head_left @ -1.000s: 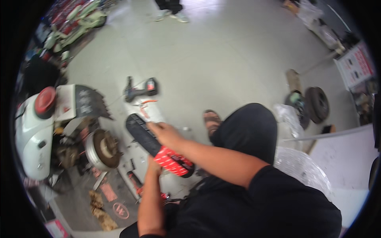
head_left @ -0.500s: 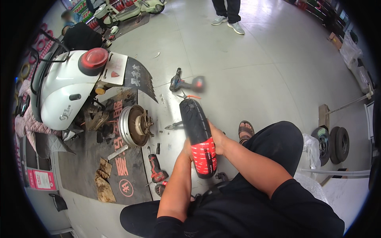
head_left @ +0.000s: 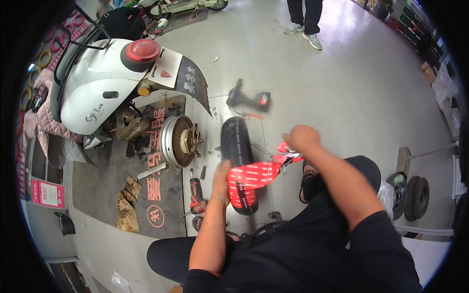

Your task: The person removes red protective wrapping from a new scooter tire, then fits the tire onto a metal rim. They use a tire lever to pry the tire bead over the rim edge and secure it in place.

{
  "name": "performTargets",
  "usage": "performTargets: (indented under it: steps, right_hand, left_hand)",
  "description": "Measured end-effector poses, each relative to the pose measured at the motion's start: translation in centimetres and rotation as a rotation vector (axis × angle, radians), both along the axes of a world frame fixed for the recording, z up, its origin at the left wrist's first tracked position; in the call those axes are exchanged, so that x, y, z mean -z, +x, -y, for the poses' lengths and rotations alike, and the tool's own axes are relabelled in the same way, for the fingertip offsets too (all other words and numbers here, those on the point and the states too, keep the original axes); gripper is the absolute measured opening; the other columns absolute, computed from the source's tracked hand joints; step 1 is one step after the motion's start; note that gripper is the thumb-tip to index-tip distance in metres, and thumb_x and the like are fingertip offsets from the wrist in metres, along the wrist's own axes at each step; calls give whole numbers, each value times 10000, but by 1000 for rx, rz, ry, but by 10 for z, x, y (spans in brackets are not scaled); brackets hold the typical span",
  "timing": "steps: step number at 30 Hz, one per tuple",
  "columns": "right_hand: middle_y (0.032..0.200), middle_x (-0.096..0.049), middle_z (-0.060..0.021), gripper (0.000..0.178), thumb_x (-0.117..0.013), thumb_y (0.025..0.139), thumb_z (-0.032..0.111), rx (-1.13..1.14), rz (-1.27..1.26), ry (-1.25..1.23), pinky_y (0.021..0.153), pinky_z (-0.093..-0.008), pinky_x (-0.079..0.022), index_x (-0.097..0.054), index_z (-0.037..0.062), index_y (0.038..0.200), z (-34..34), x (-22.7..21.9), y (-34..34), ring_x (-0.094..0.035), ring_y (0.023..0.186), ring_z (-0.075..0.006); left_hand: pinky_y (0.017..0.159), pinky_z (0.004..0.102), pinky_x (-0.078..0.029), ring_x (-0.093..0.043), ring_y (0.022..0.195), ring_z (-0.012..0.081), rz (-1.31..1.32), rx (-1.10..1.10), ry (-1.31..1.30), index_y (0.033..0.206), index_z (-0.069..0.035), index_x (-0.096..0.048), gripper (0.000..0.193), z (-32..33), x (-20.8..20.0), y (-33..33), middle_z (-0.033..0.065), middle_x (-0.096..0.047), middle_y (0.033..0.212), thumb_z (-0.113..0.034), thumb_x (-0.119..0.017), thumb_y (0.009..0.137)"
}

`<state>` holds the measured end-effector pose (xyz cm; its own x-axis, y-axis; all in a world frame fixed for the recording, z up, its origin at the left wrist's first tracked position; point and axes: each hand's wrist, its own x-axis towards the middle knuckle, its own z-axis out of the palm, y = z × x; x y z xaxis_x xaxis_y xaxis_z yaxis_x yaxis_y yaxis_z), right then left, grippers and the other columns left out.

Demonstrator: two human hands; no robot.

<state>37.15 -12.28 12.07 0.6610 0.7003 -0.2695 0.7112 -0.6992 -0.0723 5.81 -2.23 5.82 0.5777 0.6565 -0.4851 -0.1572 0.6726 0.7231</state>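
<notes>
Upright in front of me is a black scooter tyre (head_left: 236,139), partly covered by red plastic wrapping (head_left: 253,176) with white print. My left hand (head_left: 223,183) is closed on the tyre's left side, at the upper edge of the wrapping. Up and to the right of the tyre, my right hand (head_left: 303,139) is a fist around a bunched end of the wrapping, which stretches tight between the two. On the floor beyond the tyre lie a blurred cordless impact wrench (head_left: 248,99) and a tool with orange handles (head_left: 253,116).
A white scooter (head_left: 97,83) stands at left above a dark mat (head_left: 107,190). A bare wheel rim (head_left: 171,142), a red-and-black power tool (head_left: 197,195) and stained cardboard (head_left: 128,207) lie nearer. Spare tyres (head_left: 418,190) stand at right. A person in dark trousers (head_left: 305,17) stands ahead.
My right hand has left the tyre's side and moved up and right, pulling the wrapping off to the right. My left hand still holds the tyre. The view has shifted slightly.
</notes>
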Motion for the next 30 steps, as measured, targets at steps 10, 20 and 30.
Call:
performTargets:
  steps: [10, 20, 30]
  right_hand:
    - [777, -747, -76, 384, -789, 952, 385, -253, -1052, 521, 694, -375, -560, -753, 8, 1018, -18, -132, -99, -693, 739, -152]
    - [1277, -588, -214, 389, -746, 852, 93, -283, -312, 1189, 1038, -465, -494, -602, 45, 1210, -66, -14, -150, -598, 1233, -417]
    - [1576, -460, -273, 751, -518, 827, 32, -711, -627, 907, 1298, -617, -134, -406, -11, 1568, -22, -13, -174, -353, 1515, -482]
  left_hand:
    - [1124, 420, -473, -663, 1250, 258, -12, 37, 182, 1411, 18, -605, 752, -27, 11, -5, 145, -698, 1366, -627, -351, 1119]
    - [1243, 383, -308, -402, 1491, 256, 134, -197, 550, 1624, -25, -364, 657, 15, -32, 7, 170, -393, 1647, -328, -582, 1084]
    - [867, 290, -534, -630, 998, 99, 108, -229, 469, 1283, -68, -617, 292, 23, -52, 15, 6, -662, 1154, -223, -653, 1038]
